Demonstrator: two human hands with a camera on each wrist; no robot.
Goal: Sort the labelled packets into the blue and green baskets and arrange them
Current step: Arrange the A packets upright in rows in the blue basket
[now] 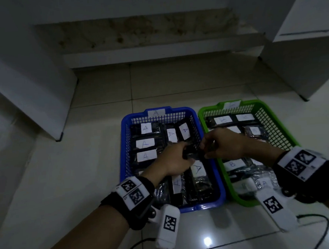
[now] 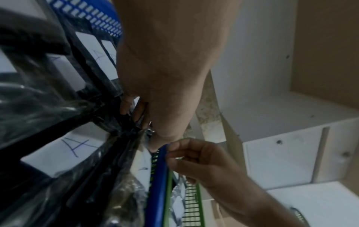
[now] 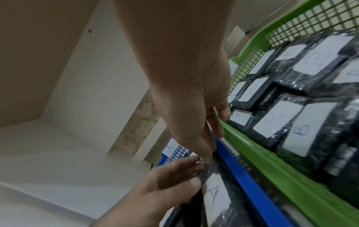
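Note:
Both hands meet over the right wall of the blue basket [image 1: 122,146] and hold one black packet [image 1: 192,153] between them. My left hand [image 1: 186,152] grips its left end and my right hand [image 1: 205,150] pinches its right end. The right wrist view shows the held packet [image 3: 215,198] with a white A label, my right hand [image 3: 205,159] pinching its top edge. Several A packets [image 1: 145,143] lie in the blue basket. Beside it stands the green basket [image 1: 275,121] with several B packets [image 1: 232,164]. A front packet [image 1: 264,183] there has a blurred label that looks like A.
The baskets stand side by side on a glossy tiled floor [image 1: 86,177]. White cabinets [image 1: 32,90] flank the space left and right, with a stained step [image 1: 155,51] behind. Thin black cables [image 1: 320,230] trail on the floor near my forearms.

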